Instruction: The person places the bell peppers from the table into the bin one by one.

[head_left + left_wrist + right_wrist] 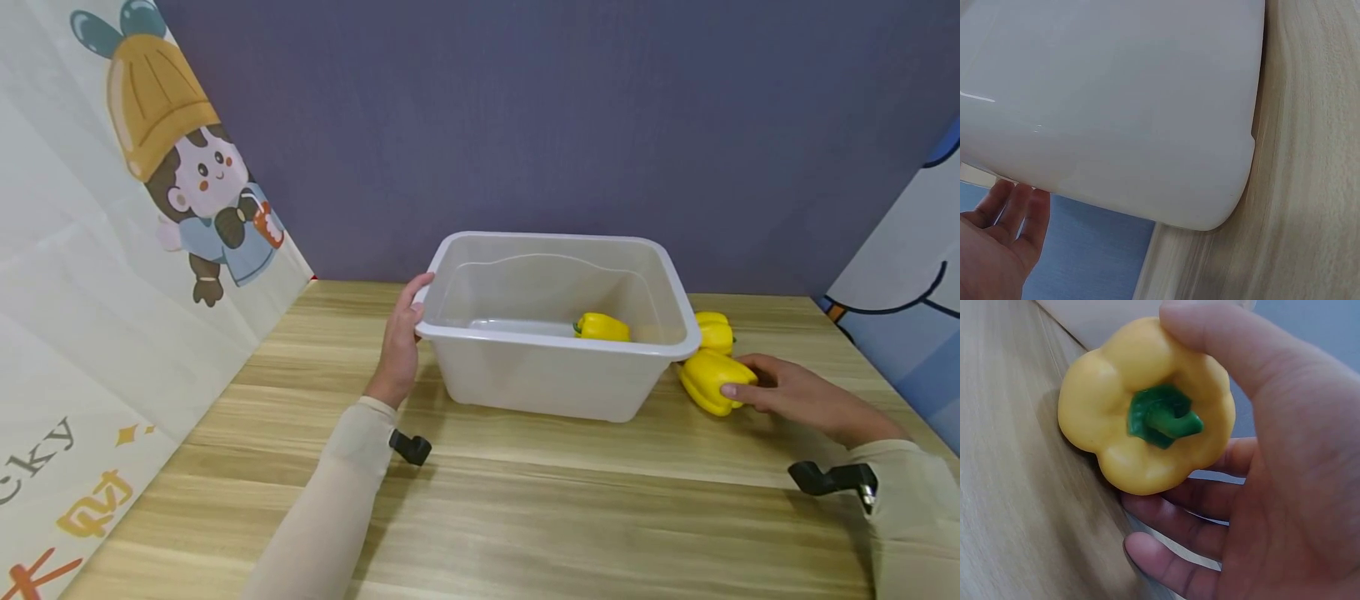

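My right hand [798,392] grips a yellow bell pepper [712,382] beside the right end of a white plastic bin [536,375]. In the right wrist view, the green stem of this bell pepper [1116,369] faces the camera, with the thumb on one side and fingers curled round the other. At the bin's left end, my left hand [397,346] holds the rim. Its fingers [1035,215] touch the bin in the left wrist view; the thumb is out of sight there. Another yellow bell pepper [602,327] lies inside the bin, partly hidden by the front wall.
A further yellow bell pepper [716,332] lies on the wooden table [480,517], just behind the held one and partly covered by it. Behind the bin rises a blue-grey panel [555,125]. Printed white sheets flank the table, one with a cartoon figure [217,192].
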Motion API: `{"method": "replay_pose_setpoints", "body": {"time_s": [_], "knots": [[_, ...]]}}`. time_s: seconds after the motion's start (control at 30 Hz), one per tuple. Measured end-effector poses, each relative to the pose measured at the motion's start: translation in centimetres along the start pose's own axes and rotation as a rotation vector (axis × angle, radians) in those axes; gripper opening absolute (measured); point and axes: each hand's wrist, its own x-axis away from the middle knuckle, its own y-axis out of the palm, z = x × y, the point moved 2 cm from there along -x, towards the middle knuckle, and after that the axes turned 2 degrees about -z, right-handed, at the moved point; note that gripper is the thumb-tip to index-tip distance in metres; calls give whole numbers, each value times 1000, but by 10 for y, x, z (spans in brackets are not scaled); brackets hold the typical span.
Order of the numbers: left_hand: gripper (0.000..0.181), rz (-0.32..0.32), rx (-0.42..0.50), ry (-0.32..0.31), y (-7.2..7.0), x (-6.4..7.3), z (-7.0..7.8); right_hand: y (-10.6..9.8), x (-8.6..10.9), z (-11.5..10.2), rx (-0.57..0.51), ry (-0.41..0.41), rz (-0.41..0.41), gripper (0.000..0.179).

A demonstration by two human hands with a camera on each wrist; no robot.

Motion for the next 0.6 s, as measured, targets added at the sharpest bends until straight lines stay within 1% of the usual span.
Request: {"method": "replay_pose_setpoints", "body": {"time_s": [0.27,0.47,0.6], "knots": [[55,-12,-3,10,0,1,0,0,0,-3,-10,-17,3,67],[56,-3,-1,6,-1,1,0,0,0,-3,6,-38,11,66],[56,-2,1,5,-1,1,1,0,2,-3,-16,-49,8,64]]}}
